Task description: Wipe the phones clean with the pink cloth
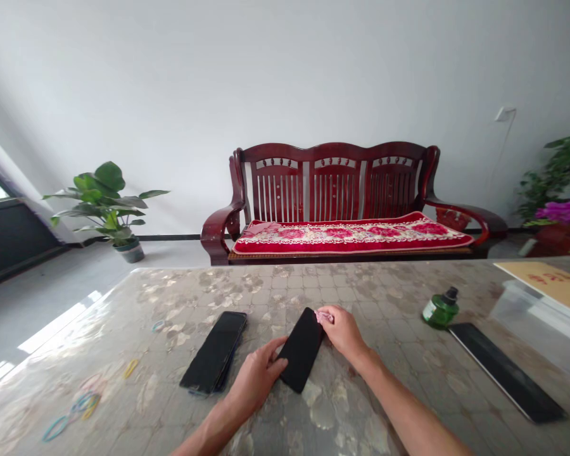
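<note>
Both hands were over one slim, black, rectangular phone [301, 358], which lay slanted between them on the grey-brown, flower-patterned table cover [356, 405]. The left hand [256, 373] gripped its left edge with thumb and fingers, probably so that it could not slide. The right hand [344, 332] pinched a small, crumpled pink cloth [323, 316] at the far right corner, perhaps because a folded cloth is easier to control near an edge. Left of the left hand, other dark phones [216, 348] lay stacked, maybe to leave elbow space. Well right of the right hand stood a green bottle with black cap [440, 310], touching or just beside a long, flat, black device [506, 370].
</note>
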`<state>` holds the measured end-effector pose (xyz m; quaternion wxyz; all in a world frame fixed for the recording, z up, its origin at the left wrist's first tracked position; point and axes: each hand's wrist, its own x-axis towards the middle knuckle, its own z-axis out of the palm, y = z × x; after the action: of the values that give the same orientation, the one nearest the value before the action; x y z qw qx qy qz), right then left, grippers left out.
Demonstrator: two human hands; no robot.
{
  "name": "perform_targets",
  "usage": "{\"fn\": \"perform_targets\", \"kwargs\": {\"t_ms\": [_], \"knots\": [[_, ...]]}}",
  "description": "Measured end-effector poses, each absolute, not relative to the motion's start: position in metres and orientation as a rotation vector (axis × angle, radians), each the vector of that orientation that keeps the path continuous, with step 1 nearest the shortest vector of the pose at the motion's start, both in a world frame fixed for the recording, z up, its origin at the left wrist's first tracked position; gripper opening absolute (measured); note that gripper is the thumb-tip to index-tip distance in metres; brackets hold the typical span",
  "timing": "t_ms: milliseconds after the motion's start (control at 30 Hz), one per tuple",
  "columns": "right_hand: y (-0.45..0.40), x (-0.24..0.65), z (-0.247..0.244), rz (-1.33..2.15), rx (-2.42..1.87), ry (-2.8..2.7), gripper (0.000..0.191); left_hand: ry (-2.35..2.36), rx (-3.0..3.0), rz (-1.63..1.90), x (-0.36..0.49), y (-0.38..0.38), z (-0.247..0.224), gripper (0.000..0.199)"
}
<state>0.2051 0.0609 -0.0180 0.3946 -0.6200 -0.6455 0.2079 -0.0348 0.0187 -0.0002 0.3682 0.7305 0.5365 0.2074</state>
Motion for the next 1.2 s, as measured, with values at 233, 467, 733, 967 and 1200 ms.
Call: {"fn": "perform_targets", "kwargs": {"t_ms": [233, 467, 733, 967, 1200], "knots": [[0.060, 0.206, -0.011, 0.427, -1.560, -1.833, 0.021, 1.073, 1.841, 0.551, -0.034, 0.002, -0.005, 0.078], [0.050, 0.198, -0.014, 0.096, -1.508, -2.096, 0.024, 1.136, 2.282, 0.339, -0.027, -0.013, -0.007, 0.061], [0.048, 0.201, -0.023, -0.125, -1.354, -2.167, 0.024, 1.082, 2.699, 0.160, -0.012, -0.028, 0.001, 0.033], [0.032, 0.197, -0.016, 0.019, -1.208, -2.144, 0.026, 1.074, 2.803, 0.163, -0.008, -0.029, -0.002, 0.026], [0.012, 0.183, -0.004, -0.108, -1.284, -2.283, 0.023, 1.085, 2.739, 0.330, -0.010, -0.028, -0.007, 0.035]]}}
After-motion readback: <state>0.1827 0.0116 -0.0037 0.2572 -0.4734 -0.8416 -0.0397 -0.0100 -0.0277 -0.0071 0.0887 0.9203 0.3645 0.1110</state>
